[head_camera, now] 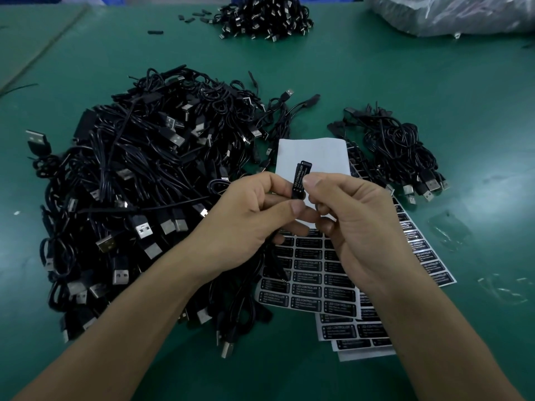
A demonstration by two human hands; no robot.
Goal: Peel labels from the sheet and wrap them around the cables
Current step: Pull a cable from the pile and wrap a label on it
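My left hand (249, 218) and my right hand (356, 224) meet above the label sheets. Between their thumbs and fingers they pinch a black cable controller with a black "LED CONTROLLER" label (299, 178) on it, standing upright. The cable (246, 287) hangs down from my left hand. Under my hands lies the top label sheet (314, 287), its upper part bare white and its lower rows full of black labels. More label sheets (362, 334) are fanned out beneath it to the right.
A big heap of black USB cables (130, 198) covers the green table (434, 82) on the left. A smaller bundle of cables (399, 151) lies right of the sheets. Another cable pile (263, 15) and a plastic bag (451, 13) sit at the far edge.
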